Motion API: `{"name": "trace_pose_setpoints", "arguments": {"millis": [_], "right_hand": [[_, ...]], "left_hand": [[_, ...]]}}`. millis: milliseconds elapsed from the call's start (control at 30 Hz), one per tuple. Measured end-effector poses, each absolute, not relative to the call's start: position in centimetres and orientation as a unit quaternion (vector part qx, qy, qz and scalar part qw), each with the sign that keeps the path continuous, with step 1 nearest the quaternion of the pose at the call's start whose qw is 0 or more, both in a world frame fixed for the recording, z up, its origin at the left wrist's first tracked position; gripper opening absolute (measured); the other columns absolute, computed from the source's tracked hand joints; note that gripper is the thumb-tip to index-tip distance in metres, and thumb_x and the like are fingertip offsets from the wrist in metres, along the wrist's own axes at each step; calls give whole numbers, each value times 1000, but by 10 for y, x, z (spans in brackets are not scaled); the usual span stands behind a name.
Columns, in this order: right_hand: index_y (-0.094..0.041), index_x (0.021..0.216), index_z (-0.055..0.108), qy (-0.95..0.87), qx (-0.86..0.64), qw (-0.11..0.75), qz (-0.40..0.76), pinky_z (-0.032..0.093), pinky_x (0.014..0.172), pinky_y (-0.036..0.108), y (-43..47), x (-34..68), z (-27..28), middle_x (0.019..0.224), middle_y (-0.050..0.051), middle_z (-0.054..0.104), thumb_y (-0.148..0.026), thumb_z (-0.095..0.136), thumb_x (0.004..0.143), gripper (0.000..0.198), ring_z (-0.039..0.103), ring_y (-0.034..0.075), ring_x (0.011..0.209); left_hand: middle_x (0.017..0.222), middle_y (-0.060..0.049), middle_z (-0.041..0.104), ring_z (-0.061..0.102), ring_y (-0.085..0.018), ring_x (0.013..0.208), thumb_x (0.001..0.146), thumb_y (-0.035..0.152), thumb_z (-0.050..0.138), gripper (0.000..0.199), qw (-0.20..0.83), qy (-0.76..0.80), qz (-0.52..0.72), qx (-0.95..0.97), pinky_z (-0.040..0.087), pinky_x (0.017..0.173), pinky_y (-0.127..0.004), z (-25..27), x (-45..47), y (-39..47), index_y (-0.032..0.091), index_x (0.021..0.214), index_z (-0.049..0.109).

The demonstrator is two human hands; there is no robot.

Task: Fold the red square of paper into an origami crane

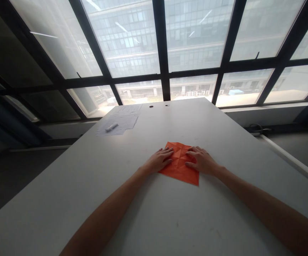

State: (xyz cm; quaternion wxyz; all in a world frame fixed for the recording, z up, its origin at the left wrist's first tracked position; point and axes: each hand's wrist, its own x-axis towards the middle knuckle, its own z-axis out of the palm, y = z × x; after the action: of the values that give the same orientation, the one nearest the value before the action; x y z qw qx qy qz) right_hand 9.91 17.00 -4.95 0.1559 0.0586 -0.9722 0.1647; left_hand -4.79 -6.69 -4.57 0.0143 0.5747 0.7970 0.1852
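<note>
An orange sheet of paper [179, 167] with crossing crease lines lies unfolded on the white table [89, 185]. My left hand [160, 160] rests on its left side, fingers stretched out over the surface. On the right side of the sheet lies my right hand [202, 160], its fingers apart and slightly bent, with the thumb pointing inward. Between the two hands the creased middle of the paper shows. Parts of the left and right edges are covered by the hands.
Several white printed sheets [127, 121] lie at the far left of the table, with a whitish tube-shaped object [111, 127] on them. Two dark holes, one of them a round hole [151, 106], sit near the far edge. Large windows [193, 35] stand beyond.
</note>
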Motion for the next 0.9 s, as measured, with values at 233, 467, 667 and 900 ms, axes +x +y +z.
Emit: {"name": "trace_pose_setpoints", "arguments": {"millis": [233,467,667,900], "right_hand": [[-27,129,61,-973,84,139,164,32,111,49,176,94,-52,136,8,59,-45,52,94,41,51,29,127],[-27,119,68,-967,107,153,174,32,111,49,173,92,-51,132,7,62,-40,53,95,32,51,28,128],[-30,93,77,-961,109,182,178,41,100,41,168,94,-47,115,2,70,-37,58,93,20,60,25,110],[-28,95,75,-960,84,177,198,46,93,37,165,96,-45,108,4,70,-39,58,92,20,60,23,102]], "left_hand": [[131,0,64,53,-20,128,94,46,53,39,-33,813,210,542,37,111,-36,-43,-50,-68,32,129,61],[120,1,70,60,-20,117,94,41,54,27,-34,817,229,528,42,106,-37,-45,-54,-66,33,114,71],[122,-1,68,60,-21,115,95,34,52,26,-51,811,225,538,44,103,-38,-46,-52,-65,32,110,73],[133,-4,62,57,-22,121,93,33,52,43,-37,812,231,535,40,107,-37,-34,-34,-63,28,136,52]]}}
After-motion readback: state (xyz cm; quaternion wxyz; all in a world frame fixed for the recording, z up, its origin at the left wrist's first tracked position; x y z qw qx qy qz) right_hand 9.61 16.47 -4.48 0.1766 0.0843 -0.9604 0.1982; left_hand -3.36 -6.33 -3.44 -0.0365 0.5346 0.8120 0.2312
